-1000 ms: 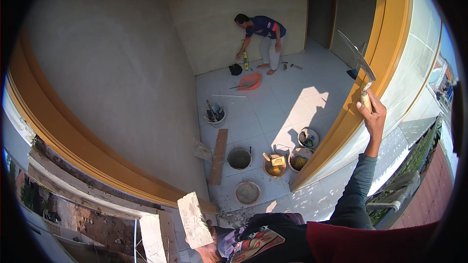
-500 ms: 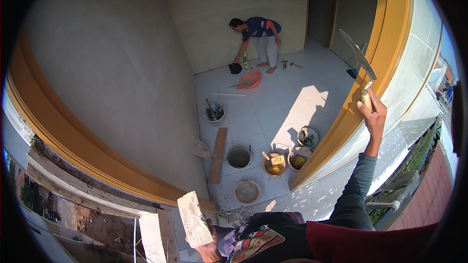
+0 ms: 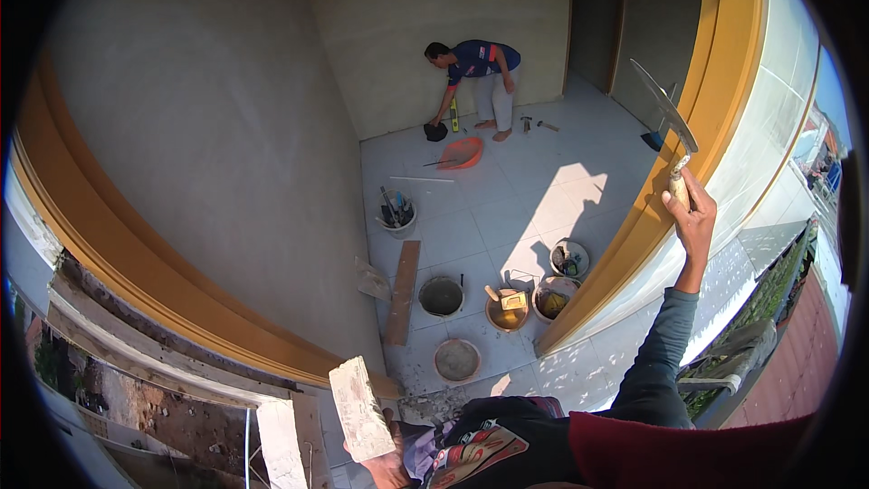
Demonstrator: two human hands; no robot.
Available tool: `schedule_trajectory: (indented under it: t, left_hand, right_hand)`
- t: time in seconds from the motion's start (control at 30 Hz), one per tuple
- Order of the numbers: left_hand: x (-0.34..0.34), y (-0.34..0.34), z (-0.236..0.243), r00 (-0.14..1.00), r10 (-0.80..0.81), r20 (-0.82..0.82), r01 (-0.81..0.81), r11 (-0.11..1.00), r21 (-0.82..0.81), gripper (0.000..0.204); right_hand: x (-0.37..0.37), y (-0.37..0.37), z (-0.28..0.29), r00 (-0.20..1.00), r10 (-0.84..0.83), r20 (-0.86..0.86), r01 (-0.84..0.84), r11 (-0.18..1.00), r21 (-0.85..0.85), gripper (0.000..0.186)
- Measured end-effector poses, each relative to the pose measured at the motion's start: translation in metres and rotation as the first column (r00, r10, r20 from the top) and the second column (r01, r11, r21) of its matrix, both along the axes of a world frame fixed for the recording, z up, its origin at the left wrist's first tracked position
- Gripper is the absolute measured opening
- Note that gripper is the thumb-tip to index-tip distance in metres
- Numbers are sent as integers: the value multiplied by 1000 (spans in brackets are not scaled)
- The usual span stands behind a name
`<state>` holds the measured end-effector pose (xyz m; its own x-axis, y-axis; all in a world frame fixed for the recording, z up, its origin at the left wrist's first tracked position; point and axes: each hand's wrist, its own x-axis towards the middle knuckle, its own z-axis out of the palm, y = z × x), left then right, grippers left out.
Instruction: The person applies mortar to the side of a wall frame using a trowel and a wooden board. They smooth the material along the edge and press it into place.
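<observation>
My right hand (image 3: 693, 217) is raised at the right, its fingers wrapped round the pale handle of a trowel (image 3: 674, 113). The trowel's pointed metal blade tilts up and to the left, in front of the ochre door frame (image 3: 731, 63). Low in the view, my left hand (image 3: 389, 469) grips a pale, mortar-smeared rectangular board (image 3: 360, 409) close to my body. Most of the left fingers are hidden behind the board. Grey mortar fills two round buckets, one (image 3: 442, 296) behind the other (image 3: 457, 359), on the tiled floor ahead.
An orange bucket (image 3: 507, 315) carries a yellow float (image 3: 513, 301) across its rim, beside two more buckets. A plank (image 3: 403, 292) and a tool bucket (image 3: 396, 213) lie near the left wall. At the back, a person (image 3: 484, 63) bends toward a black bag (image 3: 435, 131), near an orange basin (image 3: 462, 153).
The view has shifted very slightly. Both my hands keep their hold on the trowel and the board, nearly still. The person at the back stays bent over, legs shifted slightly left.
</observation>
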<state>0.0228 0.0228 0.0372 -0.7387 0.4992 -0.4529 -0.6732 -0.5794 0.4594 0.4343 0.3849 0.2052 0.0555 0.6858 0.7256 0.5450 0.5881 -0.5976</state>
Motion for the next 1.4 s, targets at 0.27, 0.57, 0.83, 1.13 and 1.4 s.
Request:
schedule_trajectory:
  t: [0.27,0.57,0.83,1.13,1.4]
  left_hand:
    - [-17,-6,-28,998,-1,-56,3,999,38,40]
    - [-29,-14,-46,964,-258,-59,260,882,392,57]
    - [-29,-11,-45,972,-225,-74,237,917,322,48]
    - [-33,-16,-60,967,-232,-106,254,919,303,47]
    - [-18,-3,-27,992,-94,81,78,979,186,48]
  right_hand:
    - [-2,-1,0,999,1,-32,-1,1000,-3,56]
    - [-3,-2,1,1000,-7,-13,8,1000,28,57]
    - [-4,-4,2,999,-32,6,32,999,21,57]
    - [-3,-2,1,1000,-4,-19,4,1000,5,56]
    - [-5,-5,2,999,-8,-37,7,1000,-16,53]
